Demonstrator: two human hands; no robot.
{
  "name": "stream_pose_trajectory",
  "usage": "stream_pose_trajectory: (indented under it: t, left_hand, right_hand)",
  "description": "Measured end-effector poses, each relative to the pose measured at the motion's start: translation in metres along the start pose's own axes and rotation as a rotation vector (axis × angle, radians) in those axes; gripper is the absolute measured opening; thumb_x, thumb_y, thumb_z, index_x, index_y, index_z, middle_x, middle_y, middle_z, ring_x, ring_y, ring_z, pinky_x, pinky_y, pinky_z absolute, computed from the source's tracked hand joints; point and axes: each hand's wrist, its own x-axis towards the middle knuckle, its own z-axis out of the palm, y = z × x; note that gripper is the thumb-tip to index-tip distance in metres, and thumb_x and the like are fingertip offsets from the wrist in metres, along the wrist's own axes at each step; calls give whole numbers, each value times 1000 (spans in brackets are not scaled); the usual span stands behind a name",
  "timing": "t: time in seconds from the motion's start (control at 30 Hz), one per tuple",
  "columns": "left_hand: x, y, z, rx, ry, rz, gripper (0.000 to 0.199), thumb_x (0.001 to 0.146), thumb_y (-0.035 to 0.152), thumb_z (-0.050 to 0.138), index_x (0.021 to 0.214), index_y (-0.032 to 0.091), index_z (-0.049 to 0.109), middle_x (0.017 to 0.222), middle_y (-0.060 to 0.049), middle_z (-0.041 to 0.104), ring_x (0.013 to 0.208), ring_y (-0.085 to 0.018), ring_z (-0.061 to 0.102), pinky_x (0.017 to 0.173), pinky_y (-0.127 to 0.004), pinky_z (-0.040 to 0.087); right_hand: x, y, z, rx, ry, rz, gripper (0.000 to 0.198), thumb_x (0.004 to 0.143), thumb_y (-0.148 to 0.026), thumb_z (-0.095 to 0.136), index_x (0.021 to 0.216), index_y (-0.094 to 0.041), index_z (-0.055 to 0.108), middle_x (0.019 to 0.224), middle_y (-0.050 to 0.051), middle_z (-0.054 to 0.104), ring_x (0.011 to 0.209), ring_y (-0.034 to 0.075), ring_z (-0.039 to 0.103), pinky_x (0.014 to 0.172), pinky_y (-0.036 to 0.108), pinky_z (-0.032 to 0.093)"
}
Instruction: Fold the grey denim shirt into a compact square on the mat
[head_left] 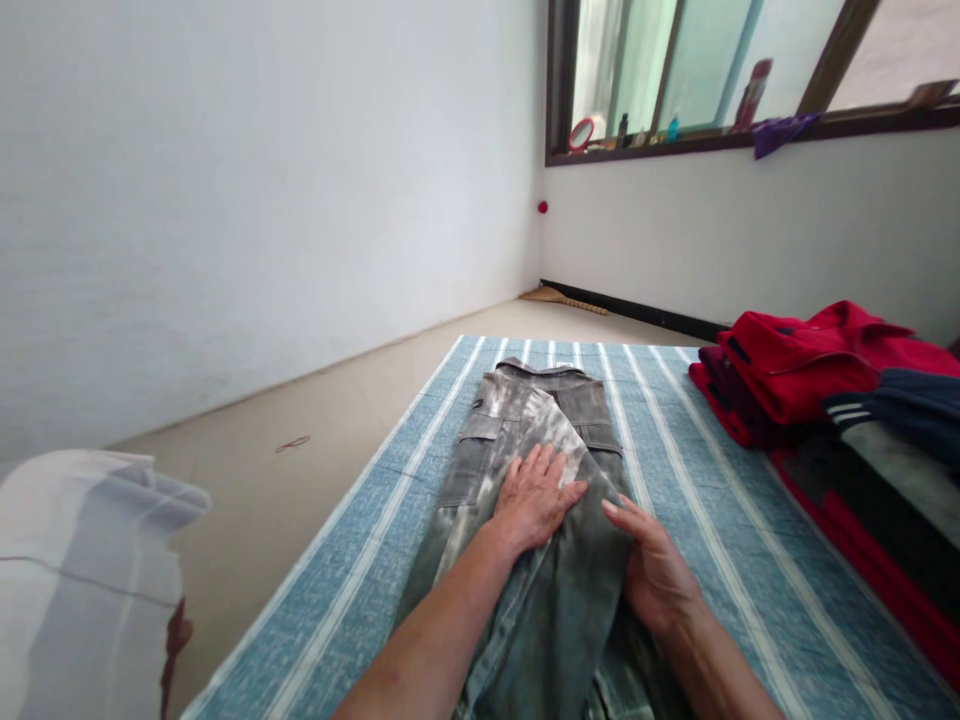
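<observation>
A grey-green faded denim jacket (574, 600) lies lengthwise on a blue-and-white striped cloth (360, 500), its collar at the far end. Flap pockets show on both sides of its chest, and one sleeve is laid diagonally across the front. My left hand (534, 495) rests flat on this sleeve, fingers stretched out. At the jacket's right edge, my right hand (660, 570) has its thumb over the folded fabric and its fingers beneath, pinching it. Part of those fingers is hidden under the cloth of the jacket.
To the right stands a stack of folded clothes (825, 370), red, navy and grey. White and grey fabric (82, 570) hangs at the lower left. Beyond lie a straw broom (562, 298) and a windowsill (712, 138) holding small bottles, a mirror and a purple cloth.
</observation>
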Motion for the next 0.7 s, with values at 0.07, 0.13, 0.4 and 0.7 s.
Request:
stream_pose_trajectory:
  t: [0.07, 0.13, 0.4, 0.7]
  left_hand:
    - [1, -3, 1, -28, -1, 0, 58, 97, 54, 27, 142, 21, 41, 151, -13, 35, 142, -29, 25, 113, -55, 23]
    - [2, -5, 2, -46, 0, 8, 56, 97, 53, 26, 142, 22, 41, 150, -13, 36, 141, -29, 26, 112, -57, 24]
    - [4, -5, -2, -69, -35, -18, 56, 99, 50, 22, 143, 20, 40, 151, -12, 34, 142, -29, 24, 113, -57, 22]
    - [9, -9, -3, -98, -37, -23, 58, 98, 54, 21, 142, 22, 42, 150, -12, 35, 141, -29, 25, 112, -57, 23]
  right_hand:
    - [-1, 3, 1, 49, -4, 29, 43, 58, -27, 82, 99, -20, 70, 94, 5, 75, 90, 26, 69, 85, 39, 52]
    - [-2, 6, 3, 90, -15, 64, 42, 59, -26, 80, 100, -20, 71, 98, 5, 74, 94, 27, 68, 86, 40, 52]
    - [-4, 14, 10, 142, -39, 127, 36, 61, -25, 80, 95, -17, 72, 94, 7, 75, 95, 28, 68, 87, 40, 53]
    - [1, 15, 11, 87, -33, 148, 34, 72, -47, 67, 90, -19, 73, 93, 8, 74, 100, 29, 66, 86, 43, 53]
